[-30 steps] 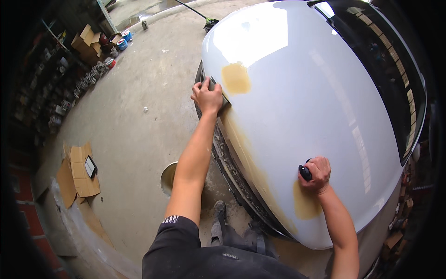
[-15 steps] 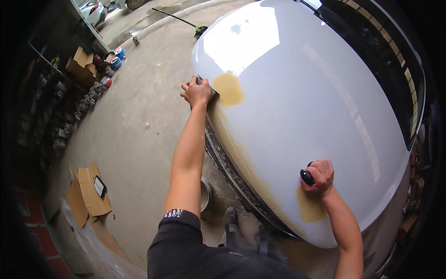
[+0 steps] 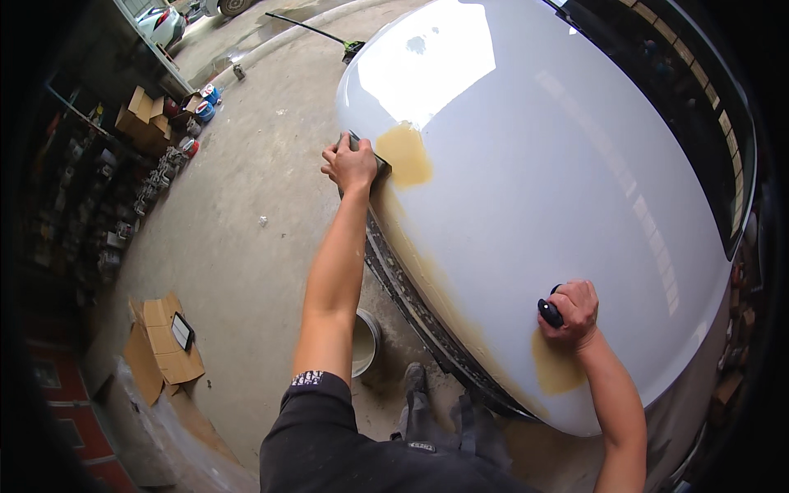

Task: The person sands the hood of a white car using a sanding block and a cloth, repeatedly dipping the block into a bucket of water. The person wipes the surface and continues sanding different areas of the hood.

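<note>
My left hand [image 3: 348, 164] grips a dark, flat block [image 3: 377, 167] against the left edge of a pale car hood [image 3: 526, 197], beside a tan patch [image 3: 404, 156]. A long tan band [image 3: 444, 296] runs down that edge along a dark, scuffed strip [image 3: 411, 324]. Low on the right of the hood, my right hand [image 3: 575, 314] is closed around a small black object [image 3: 550, 314], whose shape is mostly hidden, just above a second tan patch [image 3: 557, 361].
A bucket [image 3: 366, 341] stands by my foot [image 3: 415, 378]. Flattened cardboard [image 3: 160, 345] with a tablet-like item [image 3: 182, 330] lies at lower left. Cans [image 3: 205, 108] and boxes [image 3: 144, 123] line the left wall; a long-handled broom [image 3: 353, 48] and a parked car [image 3: 160, 23] are further back.
The view has shifted, so the hood's far end sits further left. My left hand is a little further along the hood's edge, level with the upper patch. Both hands keep their grips.
</note>
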Available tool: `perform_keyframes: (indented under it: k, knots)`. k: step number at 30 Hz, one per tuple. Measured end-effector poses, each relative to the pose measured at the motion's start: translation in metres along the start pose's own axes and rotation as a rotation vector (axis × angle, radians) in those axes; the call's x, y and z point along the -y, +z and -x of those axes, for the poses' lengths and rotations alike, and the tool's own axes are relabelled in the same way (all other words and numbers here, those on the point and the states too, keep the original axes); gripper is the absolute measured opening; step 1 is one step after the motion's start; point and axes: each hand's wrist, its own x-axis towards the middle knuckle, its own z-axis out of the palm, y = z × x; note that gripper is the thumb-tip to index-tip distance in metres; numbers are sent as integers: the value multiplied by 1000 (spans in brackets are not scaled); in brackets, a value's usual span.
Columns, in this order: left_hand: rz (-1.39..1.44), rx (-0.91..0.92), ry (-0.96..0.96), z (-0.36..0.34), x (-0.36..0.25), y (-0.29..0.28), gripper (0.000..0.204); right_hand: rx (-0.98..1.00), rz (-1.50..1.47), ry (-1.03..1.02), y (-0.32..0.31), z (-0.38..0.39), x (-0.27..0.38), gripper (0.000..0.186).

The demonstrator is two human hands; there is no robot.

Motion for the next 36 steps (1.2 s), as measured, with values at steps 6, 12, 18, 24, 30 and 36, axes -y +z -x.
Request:
perform_keyframes:
  k: [6, 12, 18, 24, 30, 36]
  knots:
    - [103, 1, 390, 127, 63, 3, 52, -105, -22, -22, 9, 4, -7, 21]
    - [130, 424, 243, 223, 91, -80, 54, -11, 35, 93, 4, 9, -5, 19]
    - [593, 833, -556, 210, 179, -142, 42, 24, -24, 438, 28, 14, 92, 23]
    - [426, 1352, -163, 14, 345, -140, 68, 7, -273, 766, 176, 20, 259, 28]
    - [293, 1383, -271, -86, 426, -110, 66, 174, -478, 1428, 299, 22, 383, 25]
    - [307, 1528, -187, -52, 332, -121, 74, 66, -413, 1639, 310, -2, 430, 33]
